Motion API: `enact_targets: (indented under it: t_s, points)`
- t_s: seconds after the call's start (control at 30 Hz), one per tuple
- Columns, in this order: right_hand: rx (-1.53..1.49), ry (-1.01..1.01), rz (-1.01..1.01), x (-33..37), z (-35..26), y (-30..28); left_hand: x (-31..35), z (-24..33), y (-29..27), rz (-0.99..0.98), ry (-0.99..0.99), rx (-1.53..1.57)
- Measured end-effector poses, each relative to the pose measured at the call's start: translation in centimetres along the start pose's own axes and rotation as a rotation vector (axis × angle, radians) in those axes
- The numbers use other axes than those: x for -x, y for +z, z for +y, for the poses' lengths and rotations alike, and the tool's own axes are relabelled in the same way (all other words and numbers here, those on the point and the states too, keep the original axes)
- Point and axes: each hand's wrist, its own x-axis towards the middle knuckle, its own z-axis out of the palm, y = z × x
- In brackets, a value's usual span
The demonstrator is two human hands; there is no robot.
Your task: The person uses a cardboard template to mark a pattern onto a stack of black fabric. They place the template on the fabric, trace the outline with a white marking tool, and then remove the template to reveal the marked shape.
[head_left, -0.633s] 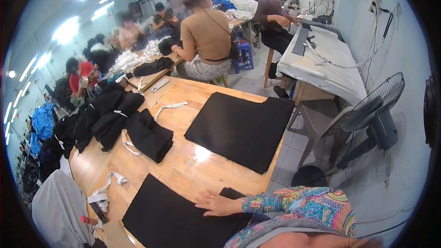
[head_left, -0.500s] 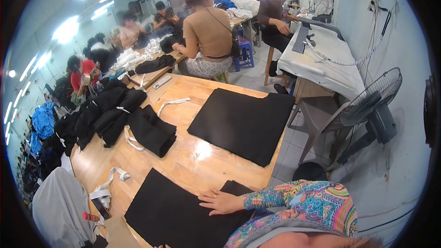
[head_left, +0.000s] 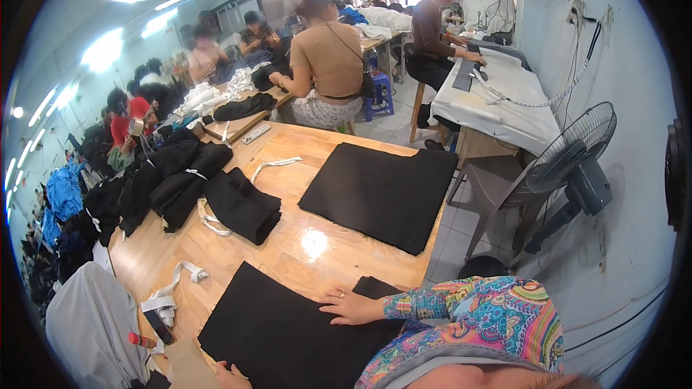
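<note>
A stack of black cut fabric (head_left: 281,324) lies on the wooden table right in front of me. My right hand (head_left: 353,307) rests flat on its right part, fingers spread, a ring on one finger. At the lower edge of the picture, my left hand (head_left: 232,376) touches the near left edge of this fabric. Its fingertips are apart, and the rest of it is cut off. Beyond, a second stack of black fabric pieces (head_left: 378,194) lies near the table's right edge. Bundles of black fabric (head_left: 245,204) tied with white strips lie at the left.
White fabric strips (head_left: 184,274), a phone (head_left: 158,325) and a red-capped item (head_left: 142,340) lie at the table's left side. A grey cloth (head_left: 94,328) hangs beside it. To the right stand a plastic chair (head_left: 497,180) and a fan (head_left: 577,151). Several people work at tables beyond.
My left hand has come further into view at the fabric's near left edge. My right hand stays flat on the fabric. The person at the far right table has reached forward over it.
</note>
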Motion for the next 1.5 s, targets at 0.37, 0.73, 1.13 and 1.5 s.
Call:
enact_targets:
  t_s: [0.37,0.73,1.13,1.5]
  points:
    - [-0.117,0.085,0.042,-2.6,0.9,0.5,-1.5,0.8,0.2,0.071,-0.021,0.059]
    - [-0.015,0.107,0.070,-15.1,2.8,5.0,-3.8,-2.6,2.7,-0.102,-0.014,0.011]
    - [-0.002,0.146,0.251,-19.0,3.9,6.9,-7.3,-5.4,6.4,0.058,-0.249,0.508]
    - [-0.017,0.144,0.254,-18.6,4.0,6.9,-2.3,0.3,1.2,0.238,0.018,0.154]
